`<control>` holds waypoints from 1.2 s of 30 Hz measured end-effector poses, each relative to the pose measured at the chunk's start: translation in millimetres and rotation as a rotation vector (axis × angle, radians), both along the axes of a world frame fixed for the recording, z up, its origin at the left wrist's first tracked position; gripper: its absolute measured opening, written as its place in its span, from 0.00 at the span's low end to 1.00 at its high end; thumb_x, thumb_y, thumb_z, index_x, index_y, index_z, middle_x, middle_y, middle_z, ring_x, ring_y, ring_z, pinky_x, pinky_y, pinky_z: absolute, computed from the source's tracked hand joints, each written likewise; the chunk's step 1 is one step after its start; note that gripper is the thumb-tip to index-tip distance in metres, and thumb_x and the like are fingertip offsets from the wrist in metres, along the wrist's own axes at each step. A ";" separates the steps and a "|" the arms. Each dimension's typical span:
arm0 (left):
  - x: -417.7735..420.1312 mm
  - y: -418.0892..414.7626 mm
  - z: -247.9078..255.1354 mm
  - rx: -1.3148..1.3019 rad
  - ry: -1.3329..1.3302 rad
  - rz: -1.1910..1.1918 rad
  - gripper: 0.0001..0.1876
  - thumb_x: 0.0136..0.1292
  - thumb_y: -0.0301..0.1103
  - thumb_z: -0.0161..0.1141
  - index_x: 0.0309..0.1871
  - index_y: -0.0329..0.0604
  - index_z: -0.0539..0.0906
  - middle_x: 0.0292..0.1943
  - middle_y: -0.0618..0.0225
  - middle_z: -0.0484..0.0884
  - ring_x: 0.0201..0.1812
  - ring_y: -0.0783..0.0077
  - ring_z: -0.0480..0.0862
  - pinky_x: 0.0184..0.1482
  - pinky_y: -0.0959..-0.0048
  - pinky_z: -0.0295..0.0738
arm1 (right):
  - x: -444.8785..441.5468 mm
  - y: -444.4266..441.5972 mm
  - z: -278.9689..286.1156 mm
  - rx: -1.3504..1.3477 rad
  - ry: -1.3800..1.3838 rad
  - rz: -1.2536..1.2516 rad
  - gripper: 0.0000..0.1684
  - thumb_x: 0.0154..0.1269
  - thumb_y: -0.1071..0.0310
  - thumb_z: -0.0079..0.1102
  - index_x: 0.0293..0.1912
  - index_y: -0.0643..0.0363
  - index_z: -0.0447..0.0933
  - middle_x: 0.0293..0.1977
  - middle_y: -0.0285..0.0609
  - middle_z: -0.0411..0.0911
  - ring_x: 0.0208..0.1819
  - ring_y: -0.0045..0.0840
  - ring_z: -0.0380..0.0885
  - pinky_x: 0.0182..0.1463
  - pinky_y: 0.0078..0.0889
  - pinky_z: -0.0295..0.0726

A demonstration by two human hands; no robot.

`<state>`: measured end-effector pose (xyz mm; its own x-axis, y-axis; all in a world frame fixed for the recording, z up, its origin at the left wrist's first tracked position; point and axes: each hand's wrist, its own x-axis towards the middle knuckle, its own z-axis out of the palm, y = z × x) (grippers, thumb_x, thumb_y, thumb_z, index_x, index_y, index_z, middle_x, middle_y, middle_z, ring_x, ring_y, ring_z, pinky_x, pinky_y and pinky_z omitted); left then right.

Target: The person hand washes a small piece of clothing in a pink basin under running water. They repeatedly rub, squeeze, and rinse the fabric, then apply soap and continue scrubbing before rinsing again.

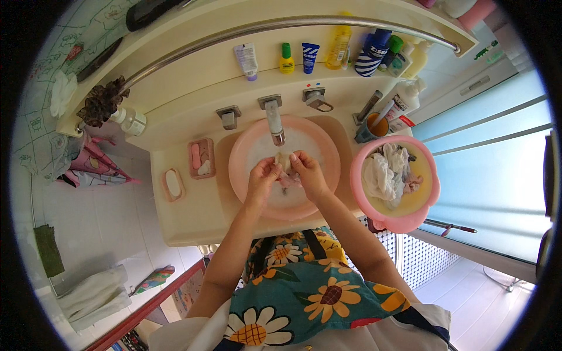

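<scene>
Between my two hands is a small wet cloth (285, 163), pale with a pinkish lower part. My left hand (263, 176) pinches its left side between thumb and fingers, and my right hand (311, 172) pinches the right side. Both are over a pink plastic basin (239, 184) filled with whitish, sudsy water (259, 149). The basin sits in the washbasin under the metal faucet spout (275, 120). No stream from the spout can be made out. The fingers partly hide the cloth.
A second pink basin (359, 193) with wet clothes (388, 173) stands at the right edge. A cup (366, 133) with a toothbrush is behind it. Soap dishes (202, 175) lie on the left counter. Bottles and tubes (308, 57) line the back ledge below a metal rail (281, 22).
</scene>
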<state>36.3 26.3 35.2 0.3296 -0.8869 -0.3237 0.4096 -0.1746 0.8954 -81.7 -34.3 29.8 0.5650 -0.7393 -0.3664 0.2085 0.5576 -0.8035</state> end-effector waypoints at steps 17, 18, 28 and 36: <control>21.1 -30.2 -84.6 0.555 -0.440 -0.024 0.08 0.54 0.31 0.53 0.27 0.35 0.76 0.25 0.59 0.78 0.27 0.67 0.78 0.31 0.65 0.72 | 23.9 -14.5 -102.5 -0.243 0.784 0.037 0.13 0.59 0.63 0.48 0.34 0.65 0.70 0.27 0.42 0.72 0.25 0.22 0.67 0.30 0.27 0.69; 25.0 -31.2 -101.9 0.546 -0.656 -0.021 0.08 0.52 0.31 0.53 0.27 0.34 0.77 0.26 0.56 0.78 0.29 0.64 0.78 0.32 0.65 0.72 | 31.4 -17.4 -103.5 -0.202 0.851 0.086 0.12 0.58 0.64 0.48 0.33 0.65 0.70 0.27 0.44 0.73 0.25 0.24 0.69 0.30 0.28 0.70; 28.1 -46.4 -159.4 0.729 -1.066 -0.197 0.09 0.45 0.26 0.51 0.29 0.31 0.76 0.32 0.45 0.76 0.36 0.47 0.76 0.39 0.59 0.70 | 46.4 -27.2 -163.6 -0.534 1.387 0.358 0.10 0.56 0.66 0.48 0.30 0.64 0.73 0.27 0.51 0.74 0.31 0.36 0.74 0.33 0.35 0.72; 42.5 -45.6 -172.5 0.556 0.201 0.251 0.08 0.51 0.29 0.51 0.32 0.34 0.74 0.24 0.59 0.75 0.24 0.65 0.76 0.21 0.67 0.67 | 39.8 -35.2 -181.7 -0.290 0.848 -0.041 0.12 0.56 0.64 0.51 0.30 0.64 0.73 0.26 0.49 0.74 0.29 0.32 0.73 0.31 0.33 0.70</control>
